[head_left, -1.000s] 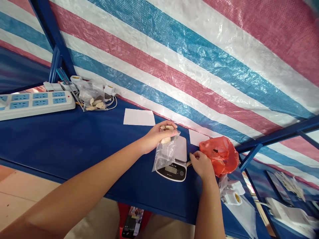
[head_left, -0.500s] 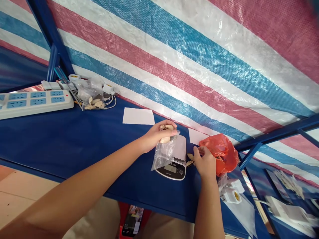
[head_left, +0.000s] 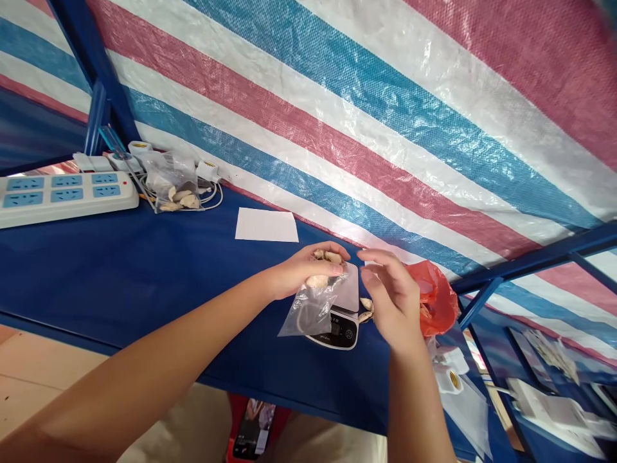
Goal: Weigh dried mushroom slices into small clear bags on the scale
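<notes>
Head view. Left hand (head_left: 304,273), arm outstretched, is clenched on pale dried slices (head_left: 330,257) and the mouth of a clear plastic bag (head_left: 306,315), which hangs over the digital scale (head_left: 348,326). Right hand (head_left: 393,302) hovers just beside, fingers loosely spread, empty, before a red bag (head_left: 438,299).

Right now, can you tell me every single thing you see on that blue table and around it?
Striped woven plastic tarp: one, red, white and blue, behind the table.
Cloth-covered table: one, blue, across the middle.
Plastic power strip: one, white with blue sockets, far left.
Filled clear bag: one, see-through, back left.
Flat paper sheet: one, white, back middle.
Small digital kitchen scale: one, white and black, under the hands.
Crinkled plastic bag: one, orange-red, right of the scale.
Thin clear plastic bag: one, see-through, in the left hand.
Pale dried slices: several, beige, in the left hand and beside the scale.
Left hand: gripping bag and slices.
Right hand: open, above the scale's right edge.
</notes>
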Demonstrator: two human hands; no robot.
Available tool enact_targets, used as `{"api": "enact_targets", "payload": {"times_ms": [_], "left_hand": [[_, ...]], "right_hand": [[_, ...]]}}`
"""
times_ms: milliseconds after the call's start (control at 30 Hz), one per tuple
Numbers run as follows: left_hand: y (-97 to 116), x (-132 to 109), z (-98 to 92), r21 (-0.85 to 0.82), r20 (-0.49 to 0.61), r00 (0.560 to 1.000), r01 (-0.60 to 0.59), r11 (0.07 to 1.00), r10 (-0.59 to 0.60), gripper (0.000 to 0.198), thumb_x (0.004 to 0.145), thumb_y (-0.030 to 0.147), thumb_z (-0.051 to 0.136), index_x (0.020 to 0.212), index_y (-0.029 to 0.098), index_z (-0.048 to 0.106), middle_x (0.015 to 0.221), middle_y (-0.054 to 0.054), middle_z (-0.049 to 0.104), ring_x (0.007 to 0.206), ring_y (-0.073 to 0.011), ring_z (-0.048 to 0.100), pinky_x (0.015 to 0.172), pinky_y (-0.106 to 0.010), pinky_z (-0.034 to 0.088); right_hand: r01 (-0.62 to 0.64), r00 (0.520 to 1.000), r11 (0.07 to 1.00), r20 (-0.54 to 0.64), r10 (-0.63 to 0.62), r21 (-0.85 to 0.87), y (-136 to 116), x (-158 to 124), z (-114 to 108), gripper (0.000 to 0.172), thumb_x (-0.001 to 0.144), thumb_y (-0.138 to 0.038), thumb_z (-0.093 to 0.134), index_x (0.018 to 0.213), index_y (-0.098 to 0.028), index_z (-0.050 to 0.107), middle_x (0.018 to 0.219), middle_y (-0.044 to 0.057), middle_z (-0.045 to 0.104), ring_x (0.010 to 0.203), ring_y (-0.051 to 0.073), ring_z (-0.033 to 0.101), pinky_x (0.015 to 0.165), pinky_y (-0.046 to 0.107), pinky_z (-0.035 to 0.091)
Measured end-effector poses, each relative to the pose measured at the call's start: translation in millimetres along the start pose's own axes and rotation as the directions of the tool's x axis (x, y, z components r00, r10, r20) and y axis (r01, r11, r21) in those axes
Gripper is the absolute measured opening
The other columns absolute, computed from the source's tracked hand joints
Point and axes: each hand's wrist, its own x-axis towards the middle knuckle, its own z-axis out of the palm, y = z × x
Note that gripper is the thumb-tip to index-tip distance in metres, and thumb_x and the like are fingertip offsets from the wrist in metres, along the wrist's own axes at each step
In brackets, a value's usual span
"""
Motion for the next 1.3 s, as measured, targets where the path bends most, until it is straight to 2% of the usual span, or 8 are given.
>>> {"api": "enact_targets", "payload": {"times_ms": [67, 133, 233, 367, 500, 767, 1133, 1300], "left_hand": [[2, 1, -3.9, -0.086, 0.019, 1.000, -0.018, 0.996, 0.020, 0.047, 0.065, 0.037, 0.089, 0.102, 0.017, 0.069, 0.089, -0.003, 0.067, 0.076, -0.0147, 0.062, 0.070, -0.027, 0.047], [5, 3, -9.8, -0.128, 0.038, 0.997, -0.054, 0.990, 0.060, 0.043, 0.066, 0.039, 0.087, 0.098, 0.016, 0.069, 0.084, -0.003, 0.065, 0.071, -0.0139, 0.060, 0.065, -0.027, 0.047], [8, 4, -19.0, -0.152, 0.057, 0.993, -0.097, 0.984, 0.106, 0.036, 0.070, 0.041, 0.083, 0.091, 0.015, 0.068, 0.078, -0.002, 0.062, 0.068, -0.0136, 0.058, 0.064, -0.027, 0.047], [8, 3, -25.1, -0.182, 0.039, 0.995, -0.079, 0.980, 0.087, 0.035, 0.071, 0.039, 0.082, 0.092, 0.014, 0.069, 0.086, -0.005, 0.065, 0.077, -0.0168, 0.061, 0.071, -0.029, 0.052], [6, 3, -23.8, -0.188, 0.018, 0.998, -0.061, 0.980, 0.065, 0.040, 0.068, 0.039, 0.085, 0.096, 0.015, 0.069, 0.088, -0.005, 0.067, 0.078, -0.0162, 0.062, 0.070, -0.027, 0.051], [6, 5, -18.9, -0.092, 0.086, 0.992, -0.081, 0.992, 0.089, 0.046, 0.074, 0.049, 0.081, 0.107, 0.019, 0.070, 0.093, -0.007, 0.070, 0.073, -0.0165, 0.062, 0.066, -0.030, 0.046], [10, 4, -17.4, -0.166, 0.039, 0.991, -0.123, 0.978, 0.132, 0.042, 0.076, 0.059, 0.076, 0.081, 0.018, 0.065, 0.071, -0.003, 0.060, 0.069, -0.0173, 0.058, 0.070, -0.032, 0.045], [10, 7, -18.4, -0.179, -0.013, 0.991, -0.134, 0.975, 0.134, 0.052, 0.075, 0.065, 0.076, 0.096, 0.018, 0.069, 0.081, -0.007, 0.068, 0.082, -0.0229, 0.066, 0.075, -0.034, 0.049]], "right_hand": [[0.042, 0.972, 0.999, 0.232, -0.043, 0.008, -24, 21, 1, 0.027, 0.099, -0.021, 0.059, 0.123, -0.029, 0.069, 0.126, 0.005, 0.071, 0.120, 0.023, 0.066, 0.101, 0.041, 0.054], [0.074, 0.925, 0.997, 0.375, -0.054, -0.038, -39, 39, 5, 0.034, 0.098, -0.016, 0.058, 0.126, -0.030, 0.068, 0.128, 0.003, 0.071, 0.119, 0.023, 0.066, 0.103, 0.041, 0.053], [0.140, 0.886, 0.982, 0.459, -0.067, -0.126, -49, 57, 17, 0.034, 0.097, -0.011, 0.055, 0.122, -0.028, 0.069, 0.125, 0.002, 0.073, 0.117, 0.022, 0.067, 0.101, 0.040, 0.052], [0.157, 0.859, 0.968, 0.510, -0.036, -0.196, -50, 66, 27, 0.026, 0.098, -0.008, 0.054, 0.108, -0.025, 0.070, 0.115, 0.002, 0.075, 0.109, 0.021, 0.067, 0.094, 0.038, 0.051], [0.145, 0.845, 0.957, 0.534, 0.011, -0.250, -51, 65, 25, 0.022, 0.097, -0.006, 0.055, 0.101, -0.024, 0.067, 0.110, 0.001, 0.075, 0.106, 0.020, 0.066, 0.089, 0.035, 0.048], [0.159, 0.862, 0.928, 0.505, 0.035, -0.336, -50, 59, 20, 0.019, 0.098, -0.008, 0.057, 0.103, -0.023, 0.066, 0.109, 0.002, 0.075, 0.099, 0.021, 0.066, 0.080, 0.034, 0.046], [0.174, 0.898, 0.920, 0.440, -0.002, -0.350, -50, 59, 22, 0.020, 0.101, -0.011, 0.054, 0.108, -0.023, 0.067, 0.103, 0.003, 0.073, 0.096, 0.023, 0.067, 0.080, 0.033, 0.045], [0.203, 0.913, 0.920, 0.405, -0.053, -0.336, -49, 60, 17, 0.016, 0.099, -0.009, 0.056, 0.102, -0.022, 0.064, 0.103, 0.002, 0.073, 0.094, 0.022, 0.067, 0.081, 0.033, 0.045]]}}
